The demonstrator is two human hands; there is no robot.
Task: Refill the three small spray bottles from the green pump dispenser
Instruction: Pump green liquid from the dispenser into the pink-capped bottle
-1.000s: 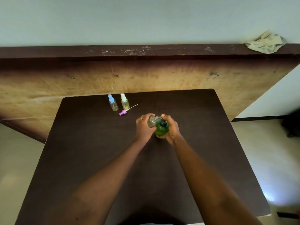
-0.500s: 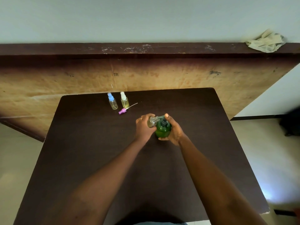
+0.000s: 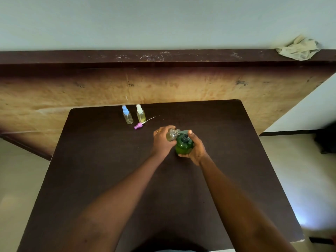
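Observation:
My right hand (image 3: 195,149) grips the green pump dispenser (image 3: 182,145) at the middle of the dark table (image 3: 101,160), with a fingertip on the pump head. My left hand (image 3: 162,140) holds an uncapped small clear bottle (image 3: 171,135), tilted with its open neck at the dispenser's spout. Two capped spray bottles stand at the back: one with a blue cap (image 3: 126,115) and one with a white cap (image 3: 140,113). A pink spray cap with its tube (image 3: 140,124) lies on the table beside them.
A tall wooden board (image 3: 181,84) leans behind the table, with a crumpled cloth (image 3: 298,50) on its top ledge at the right. Pale floor shows on both sides of the table.
My right hand has slid lower on the green dispenser, uncovering its top, and one fingertip now lies on the pump head. The left hand keeps the small bottle at the spout.

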